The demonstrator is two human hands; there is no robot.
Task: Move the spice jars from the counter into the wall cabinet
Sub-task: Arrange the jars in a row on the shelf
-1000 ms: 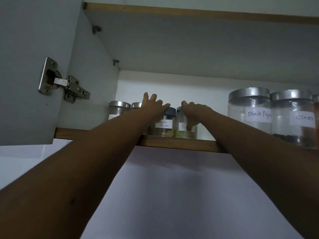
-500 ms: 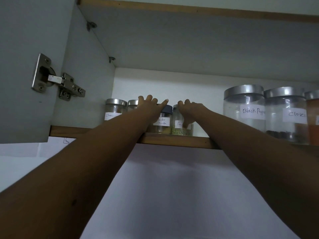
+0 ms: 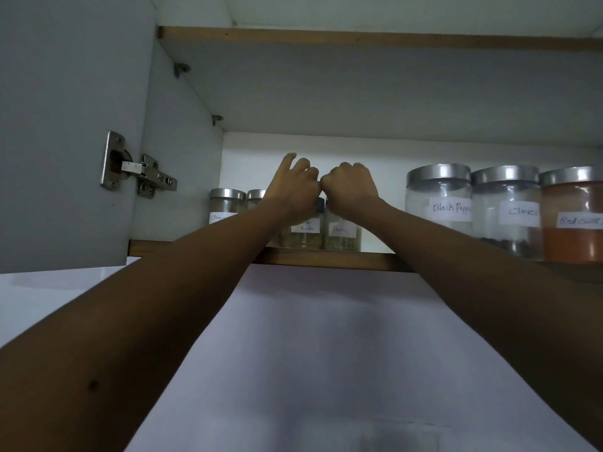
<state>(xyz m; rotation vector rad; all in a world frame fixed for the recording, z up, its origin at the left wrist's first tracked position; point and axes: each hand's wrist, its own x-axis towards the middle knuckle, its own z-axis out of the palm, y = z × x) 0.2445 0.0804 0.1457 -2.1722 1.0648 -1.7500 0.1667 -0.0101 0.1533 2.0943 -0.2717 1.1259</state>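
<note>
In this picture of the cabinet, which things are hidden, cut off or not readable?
All in the head view:
- Lids of the two middle small jars: covered by the left hand and right hand; whether the hands grip them cannot be told.
- Their labels: too blurred to read.
- Second small jar: mostly behind the left arm.
- Red powder jar: cut off by the right edge.
- The counter: out of view.

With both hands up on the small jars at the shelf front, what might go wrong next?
1. The two small label-bearing glass jars stand near the wooden shelf edge; a backward tug may drop them.
2. The left hand and right hand are crowded together; they may knock the steel-lidded jars behind.
</note>
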